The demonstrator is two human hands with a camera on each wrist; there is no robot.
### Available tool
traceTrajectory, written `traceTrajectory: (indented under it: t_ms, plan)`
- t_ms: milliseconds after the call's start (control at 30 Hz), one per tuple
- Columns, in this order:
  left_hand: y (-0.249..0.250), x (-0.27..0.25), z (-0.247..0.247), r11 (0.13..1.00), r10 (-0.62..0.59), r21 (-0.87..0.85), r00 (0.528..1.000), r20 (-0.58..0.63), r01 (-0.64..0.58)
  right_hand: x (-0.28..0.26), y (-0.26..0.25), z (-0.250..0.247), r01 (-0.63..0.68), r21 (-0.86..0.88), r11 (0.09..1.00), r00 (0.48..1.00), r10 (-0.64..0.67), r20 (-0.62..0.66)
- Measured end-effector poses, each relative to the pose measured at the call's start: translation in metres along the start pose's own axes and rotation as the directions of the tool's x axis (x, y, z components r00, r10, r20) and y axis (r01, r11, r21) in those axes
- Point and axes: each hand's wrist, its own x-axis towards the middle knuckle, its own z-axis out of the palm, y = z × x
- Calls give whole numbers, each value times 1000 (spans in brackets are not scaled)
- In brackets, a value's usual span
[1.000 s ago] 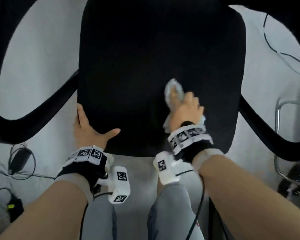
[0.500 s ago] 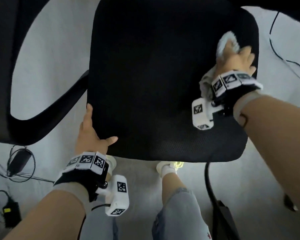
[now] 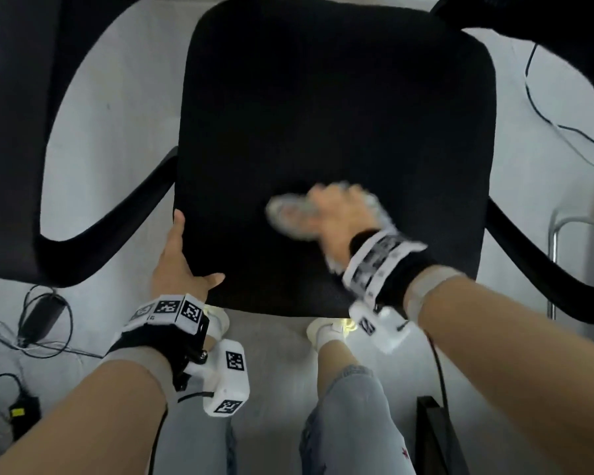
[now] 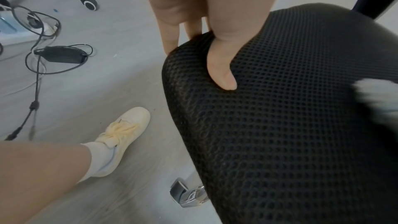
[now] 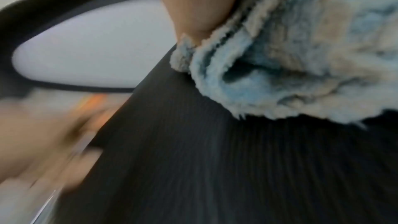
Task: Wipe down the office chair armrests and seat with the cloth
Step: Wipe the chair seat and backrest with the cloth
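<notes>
The black mesh chair seat (image 3: pixel 323 108) fills the middle of the head view, with a curved black armrest on the left (image 3: pixel 83 248) and another on the right (image 3: pixel 542 279). My left hand (image 3: pixel 180 265) grips the seat's front left corner: the thumb (image 4: pixel 221 69) lies on top of the seat (image 4: pixel 280 134) and the fingers (image 4: pixel 170 37) go down over the edge. My right hand (image 3: pixel 333 217), blurred by motion, holds a fluffy light blue cloth (image 3: pixel 288 214) pressed on the seat near its front middle. In the right wrist view the cloth (image 5: pixel 301 54) is bunched under the thumb (image 5: pixel 193 6).
Cables and a black power adapter (image 3: pixel 38 317) lie on the grey floor at the left. A chrome tube frame (image 3: pixel 559 234) stands at the right. My feet (image 3: pixel 326 332) are just under the seat's front edge. The chrome chair base (image 4: pixel 189 193) shows below the seat.
My right hand has swept the cloth from the seat's far right corner back toward the front middle. The left hand has kept its grip on the front left corner.
</notes>
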Motion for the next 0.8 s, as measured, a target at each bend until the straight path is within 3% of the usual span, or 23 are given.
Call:
traceTrajectory:
  t_ms: [33, 67, 100, 167, 233, 267, 300, 333, 367, 400, 467, 533, 567, 600, 667, 733, 800]
  plan:
    - [0, 0, 0, 1000, 10, 2, 1000, -2, -10, 8, 15, -9, -243, 127, 962, 962, 256, -93]
    - [0, -1, 0, 1000, 20, 3, 1000, -5, -20, 13, 26, -14, -377, 177, 909, 903, 404, -149]
    - [-1, -1, 0, 1000, 25, 4, 1000, -10, -25, 17, 30, -16, -441, 147, 885, 871, 462, -170]
    - [-1, -2, 0, 1000, 15, 13, 1000, -16, -15, 18, 12, -7, -399, 86, 913, 898, 408, -165]
    - [-2, -2, -1, 1000, -4, 11, 1000, -12, 5, 5, -28, 18, -139, 40, 989, 988, 142, -61]
    - [-1, -2, -1, 1000, -6, 14, 1000, -6, 6, -7, -48, 33, 59, 2, 998, 998, -59, 13]
    - [0, -3, -2, 1000, -2, 27, 1000, 3, 1, -23, -63, 44, 265, -44, 963, 960, -259, 105]
    - [3, -3, -2, 999, 3, 44, 1000, 6, -4, -37, -70, 54, 440, -103, 892, 889, -416, 192]
    - [7, -4, -1, 998, 11, 68, 1000, -4, -11, -47, -68, 60, 541, -151, 827, 828, -492, 271]
    - [11, -5, 1, 994, 27, 111, 999, -26, -23, -50, -60, 60, 554, -151, 818, 818, -503, 278]
    - [27, -6, 7, 972, 109, 217, 992, -70, -92, -46, -36, 49, 433, -74, 898, 898, -423, 125]
    - [52, -4, 17, 940, 209, 283, 977, -32, -192, -34, -4, 26, 169, -1, 986, 982, -169, -81]
    - [67, -1, 24, 920, 244, 312, 970, 18, -237, -26, 15, 10, 23, 57, 998, 980, -11, -197]
    - [82, 2, 32, 902, 255, 341, 964, 76, -266, -18, 36, -6, -130, 138, 982, 959, 160, -235]
    - [110, 8, 55, 869, 181, 431, 967, 180, -243, 2, 75, -31, -342, 315, 886, 885, 416, -210]
    - [126, 14, 78, 814, 40, 560, 978, 207, -152, 20, 95, -46, -401, 335, 853, 851, 482, -208]
    - [130, 18, 91, 766, -62, 640, 983, 171, -63, 40, 101, -49, -407, 211, 889, 853, 452, -260]
